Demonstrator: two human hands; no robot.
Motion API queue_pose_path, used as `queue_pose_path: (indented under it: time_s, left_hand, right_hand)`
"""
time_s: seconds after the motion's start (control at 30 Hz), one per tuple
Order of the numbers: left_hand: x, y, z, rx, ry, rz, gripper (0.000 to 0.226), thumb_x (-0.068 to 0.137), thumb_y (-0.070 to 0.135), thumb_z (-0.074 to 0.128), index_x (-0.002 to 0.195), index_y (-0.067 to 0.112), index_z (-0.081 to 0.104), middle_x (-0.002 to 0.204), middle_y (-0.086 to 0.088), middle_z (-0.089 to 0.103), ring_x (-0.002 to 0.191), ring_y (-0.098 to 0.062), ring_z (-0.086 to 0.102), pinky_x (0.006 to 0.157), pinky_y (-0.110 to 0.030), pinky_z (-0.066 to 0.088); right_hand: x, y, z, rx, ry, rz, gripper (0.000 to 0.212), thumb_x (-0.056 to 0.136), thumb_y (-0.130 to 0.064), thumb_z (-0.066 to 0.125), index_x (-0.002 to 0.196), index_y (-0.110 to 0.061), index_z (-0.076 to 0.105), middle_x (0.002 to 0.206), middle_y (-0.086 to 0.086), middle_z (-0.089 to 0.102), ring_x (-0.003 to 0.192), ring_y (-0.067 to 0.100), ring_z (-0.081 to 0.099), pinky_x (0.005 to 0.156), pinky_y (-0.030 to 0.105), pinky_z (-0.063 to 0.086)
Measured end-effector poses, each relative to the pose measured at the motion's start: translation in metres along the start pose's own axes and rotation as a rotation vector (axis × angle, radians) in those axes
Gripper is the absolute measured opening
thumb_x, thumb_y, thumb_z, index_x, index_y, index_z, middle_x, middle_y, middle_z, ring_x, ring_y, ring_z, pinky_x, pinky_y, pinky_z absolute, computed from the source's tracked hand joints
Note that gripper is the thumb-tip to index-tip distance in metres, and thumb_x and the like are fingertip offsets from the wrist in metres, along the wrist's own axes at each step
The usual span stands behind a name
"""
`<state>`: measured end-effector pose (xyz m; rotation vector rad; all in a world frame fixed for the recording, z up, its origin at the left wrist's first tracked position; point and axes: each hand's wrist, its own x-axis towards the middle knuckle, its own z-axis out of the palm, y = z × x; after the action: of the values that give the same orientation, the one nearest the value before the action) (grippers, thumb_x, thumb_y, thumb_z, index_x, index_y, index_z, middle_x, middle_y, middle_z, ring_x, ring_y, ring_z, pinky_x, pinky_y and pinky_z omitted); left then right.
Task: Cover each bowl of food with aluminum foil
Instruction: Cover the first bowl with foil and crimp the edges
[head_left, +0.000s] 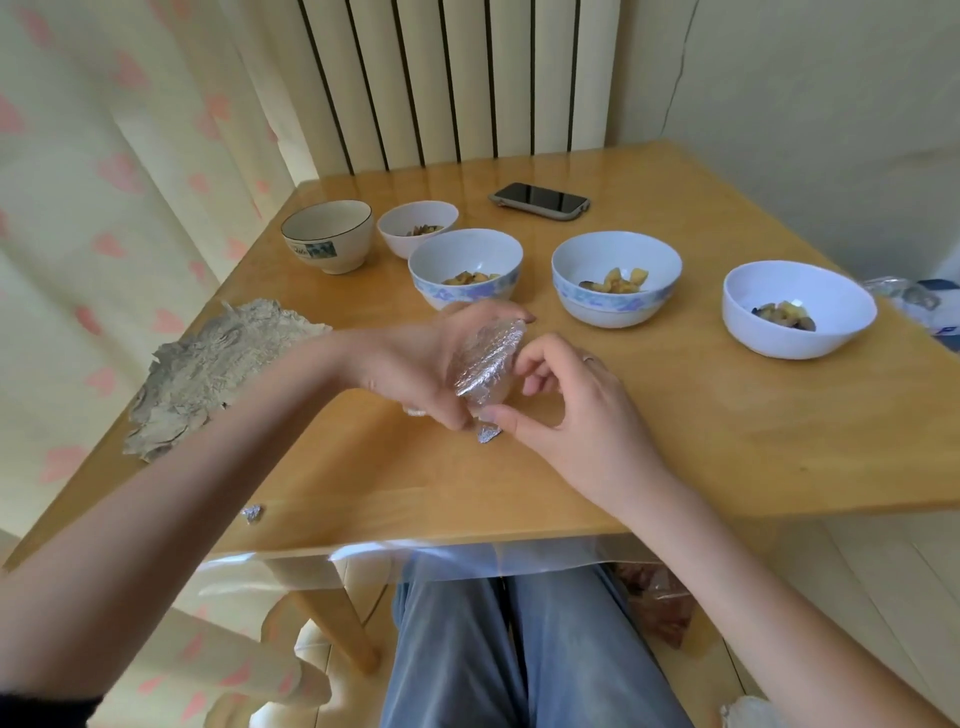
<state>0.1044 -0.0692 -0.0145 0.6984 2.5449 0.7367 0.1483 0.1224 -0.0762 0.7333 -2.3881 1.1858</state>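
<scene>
My left hand (415, 358) grips a crumpled piece of aluminum foil (488, 358) above the table's near middle. My right hand (566, 405) pinches the foil's lower edge with thumb and forefinger. Behind the hands stand several uncovered bowls: a cream bowl with a dark rim (328, 236), a small white bowl (415, 226), two blue-patterned bowls (465, 267) (615, 278) and a plain white bowl (797, 309) at the right. All but the cream one show chunks of food. A stack of wrinkled foil sheets (208, 364) lies at the table's left edge.
A phone (540, 200) lies at the back of the wooden table (727, 415). Small foil scraps (252, 513) (488, 434) sit near the front edge. A radiator and a curtain stand behind. My legs are under the table, with a clear plastic sheet hanging off its front.
</scene>
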Motion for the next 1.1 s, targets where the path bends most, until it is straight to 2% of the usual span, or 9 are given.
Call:
queue_pose_path:
  time_s: [0.07, 0.23, 0.37, 0.5, 0.6, 0.73, 0.9, 1.0, 1.1]
  left_hand:
    - [-0.007, -0.001, 0.005, -0.093, -0.011, 0.04, 0.103, 0.06, 0.01, 0.081, 0.14, 0.041, 0.024, 0.133, 0.01, 0.04, 0.106, 0.003, 0.054, 0.068, -0.018, 0.053]
    - [-0.012, 0.001, 0.009, -0.175, -0.029, 0.03, 0.087, 0.069, -0.014, 0.075, 0.132, 0.027, 0.031, 0.124, 0.009, 0.043, 0.076, 0.024, 0.052, 0.053, 0.0, 0.039]
    - [-0.012, 0.002, 0.009, -0.144, -0.029, 0.032, 0.086, 0.069, -0.011, 0.077, 0.13, 0.029, 0.031, 0.112, 0.018, 0.046, 0.077, 0.026, 0.05, 0.057, 0.001, 0.038]
    - [-0.012, 0.003, 0.008, -0.099, -0.042, 0.027, 0.09, 0.068, -0.005, 0.081, 0.131, 0.033, 0.029, 0.112, 0.023, 0.045, 0.088, 0.027, 0.047, 0.069, 0.0, 0.038]
    - [-0.009, 0.005, 0.006, -0.079, -0.063, 0.015, 0.089, 0.074, -0.013, 0.072, 0.139, 0.025, 0.026, 0.103, 0.022, 0.042, 0.07, 0.031, 0.047, 0.058, 0.002, 0.037]
    - [-0.008, 0.01, 0.005, -0.052, -0.102, 0.007, 0.084, 0.075, -0.013, 0.071, 0.132, 0.029, 0.027, 0.104, 0.021, 0.042, 0.064, 0.027, 0.05, 0.051, 0.0, 0.037]
    - [-0.01, 0.01, 0.004, -0.046, -0.111, -0.001, 0.09, 0.071, -0.011, 0.076, 0.138, 0.025, 0.027, 0.116, 0.021, 0.038, 0.069, 0.03, 0.047, 0.054, 0.001, 0.037]
    - [-0.008, 0.007, 0.005, -0.014, -0.113, 0.006, 0.102, 0.067, -0.004, 0.082, 0.143, 0.03, 0.024, 0.129, 0.009, 0.042, 0.087, 0.024, 0.05, 0.057, 0.0, 0.039]
    - [-0.008, 0.003, 0.006, 0.01, -0.095, -0.009, 0.107, 0.056, 0.017, 0.082, 0.141, 0.041, 0.023, 0.134, 0.005, 0.044, 0.115, 0.004, 0.046, 0.083, -0.013, 0.047]
  right_hand:
    - [0.003, -0.006, -0.003, 0.046, 0.018, -0.058, 0.046, 0.07, -0.056, 0.066, 0.092, -0.019, 0.049, 0.079, -0.007, 0.057, 0.08, 0.014, 0.053, 0.076, 0.035, 0.045]
    - [0.009, -0.012, 0.0, 0.072, 0.036, -0.178, 0.04, 0.071, -0.053, 0.068, 0.092, -0.043, 0.035, 0.078, -0.013, 0.054, 0.077, 0.01, 0.052, 0.074, 0.028, 0.044]
    - [0.01, -0.008, 0.005, 0.123, 0.082, -0.169, 0.049, 0.072, -0.036, 0.078, 0.09, -0.048, 0.033, 0.074, -0.02, 0.05, 0.075, 0.006, 0.053, 0.072, 0.025, 0.045]
    - [0.015, -0.001, 0.009, 0.182, 0.08, -0.09, 0.044, 0.068, -0.031, 0.083, 0.077, -0.038, 0.04, 0.064, -0.016, 0.049, 0.065, 0.005, 0.048, 0.063, 0.021, 0.04]
    - [0.017, 0.002, 0.008, 0.201, 0.042, -0.052, 0.041, 0.067, -0.033, 0.083, 0.071, -0.022, 0.044, 0.055, -0.01, 0.039, 0.055, 0.007, 0.04, 0.054, 0.021, 0.032]
    - [0.023, 0.002, 0.005, 0.292, -0.026, -0.045, 0.046, 0.068, -0.027, 0.084, 0.066, -0.021, 0.039, 0.054, -0.009, 0.036, 0.053, 0.008, 0.031, 0.052, 0.018, 0.028]
    - [0.031, 0.011, -0.007, 0.499, -0.247, 0.006, 0.038, 0.07, -0.02, 0.083, 0.066, -0.023, 0.045, 0.055, -0.015, 0.046, 0.057, 0.006, 0.036, 0.058, 0.019, 0.034]
    - [0.035, 0.02, -0.009, 0.547, -0.271, 0.043, 0.033, 0.072, -0.022, 0.08, 0.072, -0.026, 0.047, 0.056, -0.014, 0.049, 0.06, 0.009, 0.041, 0.062, 0.028, 0.038]
    - [0.037, 0.018, -0.006, 0.464, -0.191, 0.064, 0.048, 0.068, -0.02, 0.084, 0.076, -0.024, 0.037, 0.054, -0.008, 0.049, 0.054, 0.008, 0.038, 0.057, 0.019, 0.037]
